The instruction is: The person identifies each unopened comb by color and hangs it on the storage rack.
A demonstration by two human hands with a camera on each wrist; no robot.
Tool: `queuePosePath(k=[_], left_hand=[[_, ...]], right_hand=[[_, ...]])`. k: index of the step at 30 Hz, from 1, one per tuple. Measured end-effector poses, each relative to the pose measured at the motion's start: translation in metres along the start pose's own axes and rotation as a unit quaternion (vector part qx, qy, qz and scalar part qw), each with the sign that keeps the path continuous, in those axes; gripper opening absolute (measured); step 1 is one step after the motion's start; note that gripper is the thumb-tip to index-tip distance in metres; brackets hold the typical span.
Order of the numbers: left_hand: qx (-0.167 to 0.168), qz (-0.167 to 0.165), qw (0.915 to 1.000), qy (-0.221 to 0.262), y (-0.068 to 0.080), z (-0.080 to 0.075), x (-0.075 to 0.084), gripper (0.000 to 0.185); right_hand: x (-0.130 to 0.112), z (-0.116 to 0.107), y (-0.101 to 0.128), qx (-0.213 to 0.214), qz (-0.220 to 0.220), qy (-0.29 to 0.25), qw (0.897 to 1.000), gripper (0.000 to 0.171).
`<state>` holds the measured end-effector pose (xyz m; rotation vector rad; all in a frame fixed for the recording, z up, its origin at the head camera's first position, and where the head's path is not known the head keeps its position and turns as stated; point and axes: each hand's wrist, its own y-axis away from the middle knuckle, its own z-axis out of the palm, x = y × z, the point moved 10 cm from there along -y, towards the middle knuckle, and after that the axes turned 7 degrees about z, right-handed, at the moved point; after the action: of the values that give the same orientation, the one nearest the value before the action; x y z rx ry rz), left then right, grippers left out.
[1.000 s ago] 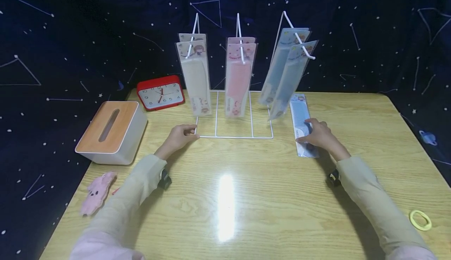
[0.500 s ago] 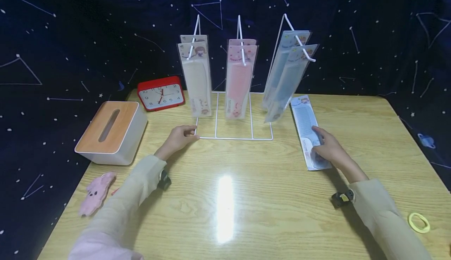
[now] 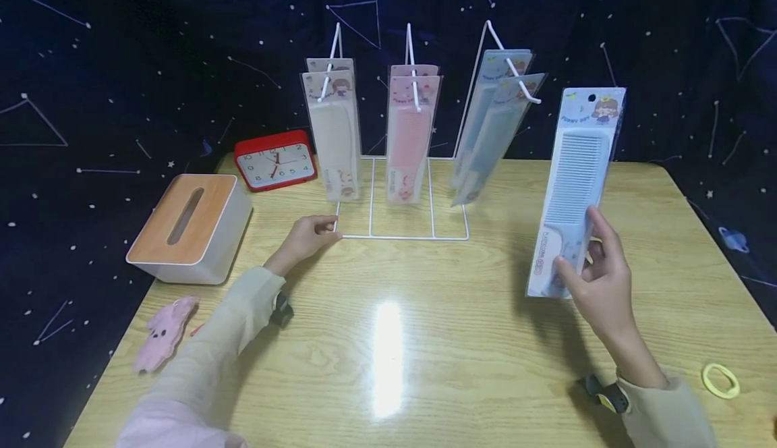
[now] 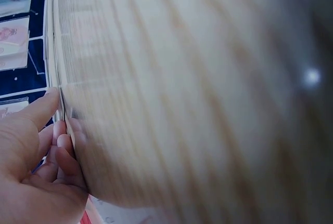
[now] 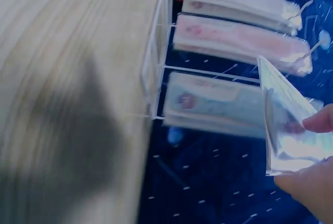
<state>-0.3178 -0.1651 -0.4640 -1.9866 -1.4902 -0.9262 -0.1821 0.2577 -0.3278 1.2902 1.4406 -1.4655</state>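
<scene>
A white wire display rack [image 3: 403,237] stands on the table with packaged combs on its hooks: white combs [image 3: 336,144], pink combs [image 3: 413,148] and blue combs [image 3: 500,127]. My left hand [image 3: 308,240] grips the rack's front left corner; the left wrist view shows the thumb on the wire and the fingers curled. To the right of the rack, my right hand [image 3: 607,279] pinches the lower end of another packaged blue comb [image 3: 573,185]. This comb is raised off the table, nearly upright, its hang hole at the top. In the right wrist view its package [image 5: 291,125] shows edge-on.
A red alarm clock [image 3: 276,160] and a tissue box [image 3: 191,229] with a wooden lid stand left of the rack. A pink plush toy [image 3: 165,334] lies by my left sleeve. At the far right is a yellow ring [image 3: 720,380]. A dark starry cloth hangs behind the table.
My right hand has lifted the packaged blue comb off the table, up and to the right, and tilted it upright. The left hand stays at the rack's corner. The hanging blue combs have swung slightly.
</scene>
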Motion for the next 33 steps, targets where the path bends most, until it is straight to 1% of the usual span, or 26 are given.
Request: queuePosePath(k=[2,5,8,16,23,28,33], left_hand=[[0.001,0.001,1.0,-0.002,0.0,0.0,0.0,0.048],[0.003,0.001,1.0,-0.002,0.0,0.0,0.0,0.048],[0.003,-0.001,1.0,-0.004,0.0,0.0,0.0,0.048],[0.004,0.007,1.0,-0.006,0.0,-0.001,0.002,0.048],[0.001,0.007,1.0,0.002,-0.001,-0.002,0.003,0.047],[0.005,0.009,0.9999,-0.004,-0.001,-0.005,0.003,0.047],[0.008,0.012,0.9999,-0.006,-0.001,-0.002,0.003,0.046]], right_hand=[[-0.012,0.008,0.007,-0.026,-0.042,-0.051,0.997,0.083],[-0.023,0.02,0.015,-0.061,-0.089,-0.061,0.992,0.085],[-0.026,0.03,0.018,-0.081,-0.102,-0.054,0.99,0.086],[-0.021,0.036,0.01,-0.07,-0.079,-0.019,0.994,0.081],[-0.013,0.041,0.001,-0.066,-0.055,0.004,0.996,0.081],[-0.001,0.051,-0.019,-0.079,-0.018,0.024,0.996,0.078],[0.02,0.058,-0.043,-0.103,0.022,0.014,0.994,0.074]])
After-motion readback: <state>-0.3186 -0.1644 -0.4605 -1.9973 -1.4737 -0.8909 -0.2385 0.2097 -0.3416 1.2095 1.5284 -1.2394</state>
